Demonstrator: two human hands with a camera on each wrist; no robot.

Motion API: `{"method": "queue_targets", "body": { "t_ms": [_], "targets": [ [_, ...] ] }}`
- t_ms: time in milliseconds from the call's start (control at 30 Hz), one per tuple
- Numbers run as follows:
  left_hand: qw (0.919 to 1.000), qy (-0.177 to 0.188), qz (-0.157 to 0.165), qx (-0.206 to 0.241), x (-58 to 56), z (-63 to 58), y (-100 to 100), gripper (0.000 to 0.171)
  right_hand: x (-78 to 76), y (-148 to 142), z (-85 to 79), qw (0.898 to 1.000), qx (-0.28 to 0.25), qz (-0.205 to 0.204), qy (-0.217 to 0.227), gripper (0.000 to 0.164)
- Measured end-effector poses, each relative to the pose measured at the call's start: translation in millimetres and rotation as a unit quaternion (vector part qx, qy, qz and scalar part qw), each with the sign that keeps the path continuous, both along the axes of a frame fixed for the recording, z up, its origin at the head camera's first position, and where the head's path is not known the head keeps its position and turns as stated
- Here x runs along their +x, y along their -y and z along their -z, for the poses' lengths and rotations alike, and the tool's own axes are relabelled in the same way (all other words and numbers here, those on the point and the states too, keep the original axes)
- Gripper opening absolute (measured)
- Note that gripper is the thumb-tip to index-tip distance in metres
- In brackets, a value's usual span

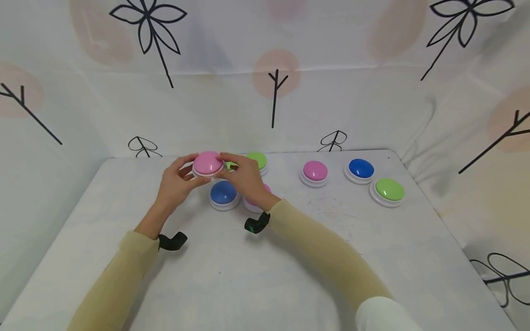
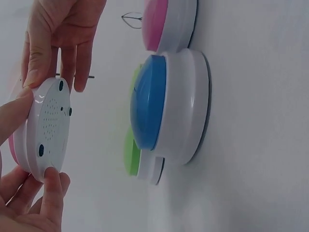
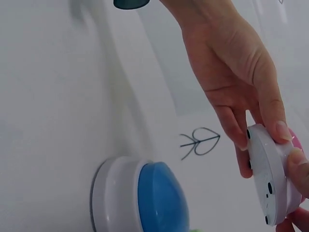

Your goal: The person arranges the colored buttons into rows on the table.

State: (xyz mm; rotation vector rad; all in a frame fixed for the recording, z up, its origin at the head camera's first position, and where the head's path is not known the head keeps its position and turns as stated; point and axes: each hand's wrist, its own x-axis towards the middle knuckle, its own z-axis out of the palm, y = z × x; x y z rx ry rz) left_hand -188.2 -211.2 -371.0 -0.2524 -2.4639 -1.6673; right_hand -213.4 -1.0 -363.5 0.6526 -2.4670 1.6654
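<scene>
Between both hands, raised off the table, is a round pink push button with a white base. My left hand grips its left rim with thumb and fingers, while my right hand pinches the right rim. In the left wrist view, the white underside shows small holes and dark round feet. A blue push button stands on the table just below the hands. Behind my right hand and wrist, another pink button and a green button are partly hidden.
A second green button sits near the table's back edge. Farther right stand a pink button, a blue button and a green button on the white table. Patterned cloth hangs behind.
</scene>
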Motion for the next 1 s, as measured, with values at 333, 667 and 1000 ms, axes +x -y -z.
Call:
{"method": "queue_targets", "body": {
  "t_ms": [333, 667, 1000],
  "targets": [
    [0.9999, -0.005, 0.013, -0.009, 13.2, -1.2, -24, 0.071, 10.2, -29, 0.0, 1.000, -0.008, -0.020, 0.001, 0.046],
    [0.9984, -0.027, 0.049, -0.011, 24.1, -0.7, -47, 0.068, 16.8, -61, 4.1, 0.997, -0.042, -0.058, 0.032, 0.048],
    [0.9925, -0.051, 0.111, 0.000, 29.5, 2.9, -64, 0.063, 29.0, -91, 5.9, 0.997, -0.038, -0.061, 0.028, 0.047]
  ]
}}
